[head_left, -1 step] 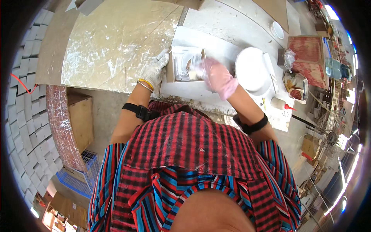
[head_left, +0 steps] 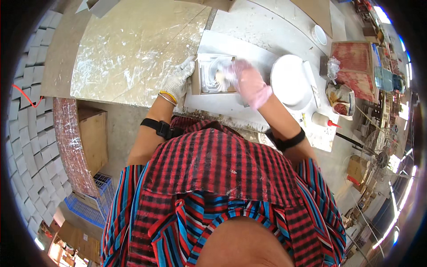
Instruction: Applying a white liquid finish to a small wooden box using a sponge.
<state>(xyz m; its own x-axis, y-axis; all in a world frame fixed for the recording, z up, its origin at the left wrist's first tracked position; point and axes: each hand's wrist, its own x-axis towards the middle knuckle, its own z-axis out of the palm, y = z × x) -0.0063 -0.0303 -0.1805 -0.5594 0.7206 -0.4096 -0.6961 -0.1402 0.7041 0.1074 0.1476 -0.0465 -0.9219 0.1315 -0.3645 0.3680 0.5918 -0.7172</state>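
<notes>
A shallow box (head_left: 194, 84) with light brown sides lies at the table's near edge, its inside smeared with wet white stuff (head_left: 209, 73). At its left side is my left hand (head_left: 177, 81), in a white knitted glove, holding the box by its upper left edge with the fingers fairly long. Over the box's right part is my right hand (head_left: 249, 82), in a pink glove, closed and smeared by motion. Something pale and cream-coloured (head_left: 220, 76) shows at its fingertips against the white layer; its kind is too blurred to make out.
To the right stand a round white tub (head_left: 289, 78), a bottle with a red nozzle (head_left: 321, 119) and a small white cup (head_left: 318, 34). A plastic bag (head_left: 340, 95) and a standing fan (head_left: 378, 151) are farther right. Pale blocks (head_left: 31, 133) are stacked at left, near a blue wire basket (head_left: 91, 202).
My right hand has shifted slightly up and left, with the cream-coloured thing moving up inside the box. The brown patch there no longer shows. My left hand and the box have stayed put.
</notes>
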